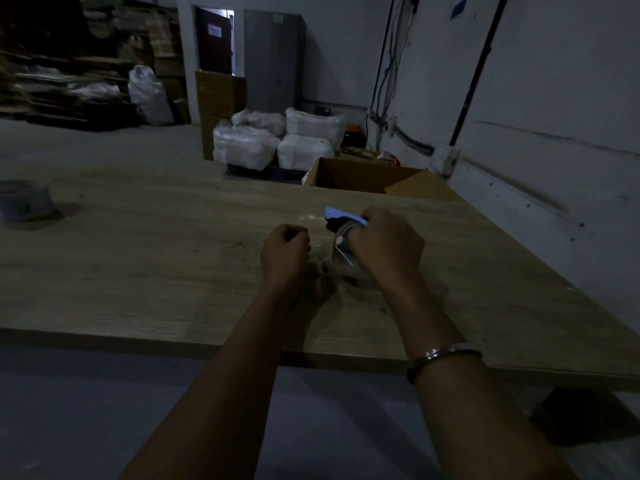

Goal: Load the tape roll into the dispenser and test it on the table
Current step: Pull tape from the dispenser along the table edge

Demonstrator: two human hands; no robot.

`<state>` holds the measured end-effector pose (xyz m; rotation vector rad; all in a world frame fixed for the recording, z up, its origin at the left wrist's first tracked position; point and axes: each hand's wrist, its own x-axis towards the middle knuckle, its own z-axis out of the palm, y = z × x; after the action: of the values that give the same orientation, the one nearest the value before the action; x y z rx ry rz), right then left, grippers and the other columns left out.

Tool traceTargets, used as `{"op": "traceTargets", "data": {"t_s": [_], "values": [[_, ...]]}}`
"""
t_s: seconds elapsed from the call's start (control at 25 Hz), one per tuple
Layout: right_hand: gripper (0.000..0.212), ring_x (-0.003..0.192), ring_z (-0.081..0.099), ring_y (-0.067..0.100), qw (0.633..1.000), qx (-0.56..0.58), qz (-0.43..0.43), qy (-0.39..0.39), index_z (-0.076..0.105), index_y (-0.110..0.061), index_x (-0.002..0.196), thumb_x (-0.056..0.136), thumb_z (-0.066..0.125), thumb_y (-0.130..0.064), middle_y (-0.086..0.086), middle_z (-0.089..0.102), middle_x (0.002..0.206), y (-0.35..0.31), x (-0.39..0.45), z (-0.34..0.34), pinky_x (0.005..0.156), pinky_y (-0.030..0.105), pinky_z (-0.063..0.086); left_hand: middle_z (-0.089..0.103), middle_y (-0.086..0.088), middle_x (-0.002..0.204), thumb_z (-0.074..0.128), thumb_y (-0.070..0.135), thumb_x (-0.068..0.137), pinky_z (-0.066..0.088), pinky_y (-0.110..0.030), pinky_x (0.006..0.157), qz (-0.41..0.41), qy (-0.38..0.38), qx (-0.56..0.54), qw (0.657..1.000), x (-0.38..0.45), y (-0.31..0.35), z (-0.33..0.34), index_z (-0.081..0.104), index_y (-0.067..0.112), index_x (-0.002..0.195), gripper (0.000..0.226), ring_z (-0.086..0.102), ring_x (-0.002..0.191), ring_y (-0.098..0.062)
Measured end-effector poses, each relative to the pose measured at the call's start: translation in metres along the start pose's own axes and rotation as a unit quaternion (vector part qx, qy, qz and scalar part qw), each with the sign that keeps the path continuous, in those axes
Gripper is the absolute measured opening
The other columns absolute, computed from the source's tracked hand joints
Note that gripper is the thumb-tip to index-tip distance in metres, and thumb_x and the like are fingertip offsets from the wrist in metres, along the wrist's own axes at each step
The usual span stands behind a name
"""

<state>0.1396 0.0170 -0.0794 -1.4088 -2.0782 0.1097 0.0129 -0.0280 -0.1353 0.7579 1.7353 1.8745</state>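
Observation:
The scene is dim. My right hand [386,245] is closed around a tape dispenser [341,220] with a blue plate and dark parts, held just above the wooden table [156,258]. A clear tape roll seems to sit in the dispenser under my palm, mostly hidden. My left hand [285,251] is curled just left of the dispenser, fingers pinched near its front; a faint clear strip of tape seems to run between them, but I cannot tell for sure. Another tape roll [24,200] rests at the table's far left.
An open cardboard box [363,174] stands just behind the table's far edge. White wrapped bundles [277,140] on a pallet sit further back, by a grey cabinet [273,60]. A wall with cables runs along the right. The table's near edge crosses below my forearms.

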Motion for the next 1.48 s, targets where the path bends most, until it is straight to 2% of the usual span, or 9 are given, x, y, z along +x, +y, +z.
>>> {"op": "traceTargets", "data": {"t_s": [0.16,0.28,0.36,0.48,0.6,0.68,1.04,1.28,1.48], "values": [[0.037,0.087,0.059,0.031,0.995,-0.079,-0.041,-0.044,0.070,-0.019,0.096,0.078,0.061,-0.050,0.007,0.066,0.093,-0.027,0.015,0.013,0.070,0.032,0.042,0.070,-0.003,0.094,0.050,0.010,0.091,0.058,-0.045,0.082,0.004,0.013,0.042,0.999,-0.001,0.002,0.005,0.071,0.014,0.106,0.027,0.067,0.085,-0.019],[0.048,0.105,0.058,0.035,0.991,-0.089,-0.062,-0.077,0.068,-0.018,0.101,0.078,0.058,-0.060,0.009,0.066,0.110,-0.041,0.021,0.019,0.075,0.036,0.038,0.067,0.000,0.086,0.049,0.005,0.090,0.049,-0.025,0.055,0.018,0.013,0.086,0.996,-0.001,0.006,0.004,0.073,0.009,0.105,0.028,0.061,0.069,-0.008],[0.053,0.105,0.059,0.033,0.990,-0.097,-0.060,-0.089,0.067,-0.019,0.105,0.082,0.052,-0.064,0.009,0.066,0.113,-0.042,0.025,0.018,0.074,0.035,0.036,0.065,-0.001,0.086,0.049,0.004,0.093,0.040,-0.020,0.050,0.014,0.016,0.105,0.994,0.001,0.008,0.003,0.073,0.008,0.107,0.028,0.057,0.063,-0.004],[0.048,0.101,0.060,0.030,0.983,-0.118,-0.069,-0.126,0.064,-0.018,0.108,0.089,0.046,-0.058,0.009,0.065,0.113,-0.044,0.030,0.012,0.074,0.035,0.036,0.068,-0.002,0.090,0.049,0.002,0.092,0.043,-0.021,0.053,0.020,0.010,0.132,0.991,0.007,0.008,0.002,0.074,0.009,0.107,0.030,0.060,0.065,-0.009],[0.046,0.102,0.060,0.030,0.978,-0.133,-0.079,-0.141,0.062,-0.018,0.112,0.090,0.047,-0.056,0.008,0.064,0.114,-0.046,0.031,0.008,0.074,0.035,0.036,0.074,-0.003,0.103,0.053,0.005,0.090,0.057,-0.033,0.074,0.045,-0.004,0.155,0.987,0.010,0.004,0.003,0.074,0.015,0.113,0.033,0.069,0.086,-0.018],[0.044,0.101,0.059,0.029,0.977,-0.140,-0.084,-0.138,0.060,-0.018,0.112,0.091,0.047,-0.055,0.009,0.063,0.114,-0.047,0.030,0.008,0.074,0.035,0.036,0.075,-0.007,0.108,0.055,0.008,0.092,0.058,-0.041,0.083,0.060,-0.008,0.168,0.984,0.008,0.004,0.003,0.073,0.018,0.115,0.031,0.070,0.092,-0.021],[0.055,0.119,0.054,0.033,0.967,-0.151,-0.086,-0.185,0.051,-0.015,0.130,0.093,0.044,-0.055,0.012,0.055,0.134,-0.047,0.031,-0.003,0.087,0.040,0.038,0.076,-0.009,0.105,0.057,0.009,0.086,0.058,-0.040,0.082,0.090,-0.019,0.202,0.975,0.005,0.006,0.002,0.075,0.017,0.113,0.033,0.071,0.089,-0.025],[0.048,0.120,0.053,0.030,0.944,-0.208,-0.104,-0.235,0.056,-0.019,0.127,0.094,0.045,-0.051,0.010,0.057,0.134,-0.059,0.041,0.006,0.092,0.041,0.038,0.076,-0.010,0.099,0.055,0.009,0.086,0.057,-0.039,0.079,0.093,-0.026,0.198,0.976,0.005,0.005,0.001,0.076,0.016,0.106,0.030,0.070,0.087,-0.026],[0.057,0.118,0.055,0.032,0.954,-0.183,-0.094,-0.217,0.056,-0.018,0.128,0.094,0.038,-0.061,0.011,0.058,0.133,-0.053,0.041,0.010,0.093,0.043,0.039,0.076,-0.009,0.101,0.052,0.007,0.088,0.057,-0.037,0.080,0.081,-0.026,0.195,0.977,0.006,0.006,-0.001,0.076,0.016,0.109,0.033,0.069,0.087,-0.025]]}}
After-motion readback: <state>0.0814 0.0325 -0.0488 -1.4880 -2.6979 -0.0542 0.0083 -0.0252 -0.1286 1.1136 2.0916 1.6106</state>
